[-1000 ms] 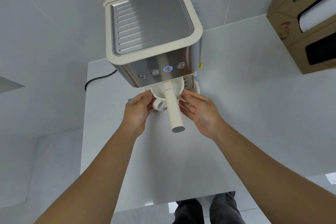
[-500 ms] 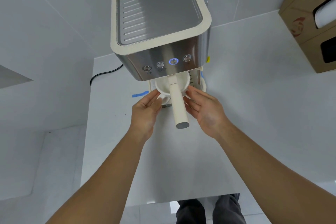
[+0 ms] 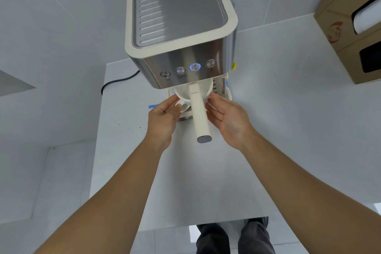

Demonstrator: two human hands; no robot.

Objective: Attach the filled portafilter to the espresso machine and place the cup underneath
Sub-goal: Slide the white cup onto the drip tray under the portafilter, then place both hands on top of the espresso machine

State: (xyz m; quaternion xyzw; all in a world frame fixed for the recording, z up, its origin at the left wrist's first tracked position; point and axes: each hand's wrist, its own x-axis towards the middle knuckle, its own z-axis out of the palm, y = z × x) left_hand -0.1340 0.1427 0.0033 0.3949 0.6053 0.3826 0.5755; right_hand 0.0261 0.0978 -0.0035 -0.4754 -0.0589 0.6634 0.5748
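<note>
The cream and steel espresso machine point(image 3: 181, 16) stands on the white counter point(image 3: 206, 181). The portafilter point(image 3: 201, 117) sits locked under its front, its cream handle pointing straight toward me. A white cup point(image 3: 184, 93) stands below it on the drip tray point(image 3: 229, 94), partly hidden by the handle. My left hand point(image 3: 162, 117) touches the cup's left side near its handle with its fingertips. My right hand point(image 3: 228, 119) presses its fingertips against the cup's right side. The cup is held between the two hands.
One button point(image 3: 195, 67) on the machine's front glows blue. A black cable point(image 3: 117, 82) runs off the counter's back left. Blue tape point(image 3: 152, 106) marks the counter left of the machine. A cardboard box point(image 3: 338, 33) stands at the far right.
Both hands stay on either side of the cup, their fingers slightly closer in. The portafilter handle has not moved. My view has drifted, so the machine sits further right in frame.
</note>
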